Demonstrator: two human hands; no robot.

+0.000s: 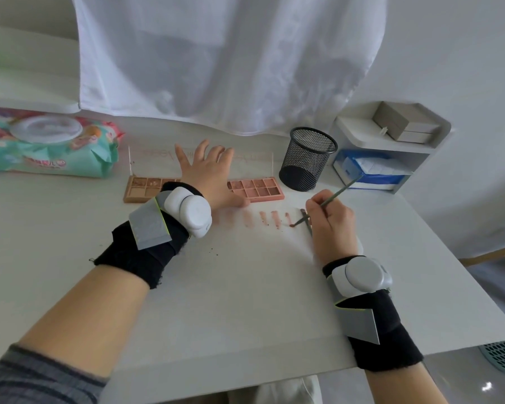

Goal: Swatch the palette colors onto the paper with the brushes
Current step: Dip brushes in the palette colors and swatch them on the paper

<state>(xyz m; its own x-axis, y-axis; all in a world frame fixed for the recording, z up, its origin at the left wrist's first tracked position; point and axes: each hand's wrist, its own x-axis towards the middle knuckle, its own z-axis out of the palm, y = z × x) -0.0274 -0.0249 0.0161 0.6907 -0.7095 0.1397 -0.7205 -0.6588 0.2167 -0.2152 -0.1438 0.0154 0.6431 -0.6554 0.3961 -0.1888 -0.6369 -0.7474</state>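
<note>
A pink-brown eyeshadow palette (260, 190) lies open at the back of the white paper (245, 272), its clear lid standing up behind it. My left hand (210, 173) lies flat with spread fingers across the palette's middle. My right hand (330, 220) pinches a thin green brush (337, 193), whose tip touches the paper at a small dark red mark. Several pink and brown swatches (274, 220) run in a row below the palette. A second dark brush (306, 223) lies partly under my right hand.
A black mesh cup (308, 158) stands right of the palette. A pack of wet wipes (50, 144) lies at the back left. A small white shelf (391, 141) with boxes and a blue tissue pack stands at the right. A white cloth hangs behind.
</note>
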